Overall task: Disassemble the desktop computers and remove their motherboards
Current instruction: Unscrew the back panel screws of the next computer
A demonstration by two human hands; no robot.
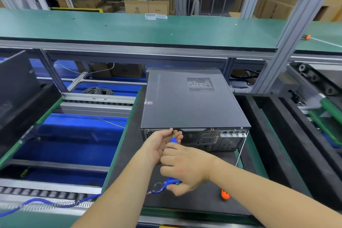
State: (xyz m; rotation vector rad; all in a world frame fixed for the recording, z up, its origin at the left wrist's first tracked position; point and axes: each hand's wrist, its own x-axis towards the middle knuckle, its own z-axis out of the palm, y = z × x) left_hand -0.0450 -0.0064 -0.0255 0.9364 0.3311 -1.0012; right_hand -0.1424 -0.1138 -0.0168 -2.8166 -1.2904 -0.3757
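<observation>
A dark grey desktop computer case (192,105) lies flat on a black mat (129,146), its rear panel facing me and its lid closed. My right hand (187,168) grips the handle of a blue electric screwdriver (173,180), whose tip points at the top edge of the rear panel, left of the fan grille. My left hand (161,144) curls around the front of the screwdriver and its bit, right against the rear panel. Most of the tool is hidden by both hands.
A blue coiled cord (55,203) runs from the screwdriver to the left over a roller conveyor. An orange-handled tool (225,194) lies on the mat to the right. Another dark case (16,87) stands at the left. A green shelf (129,29) spans above, carrying clear plastic boxes (155,16).
</observation>
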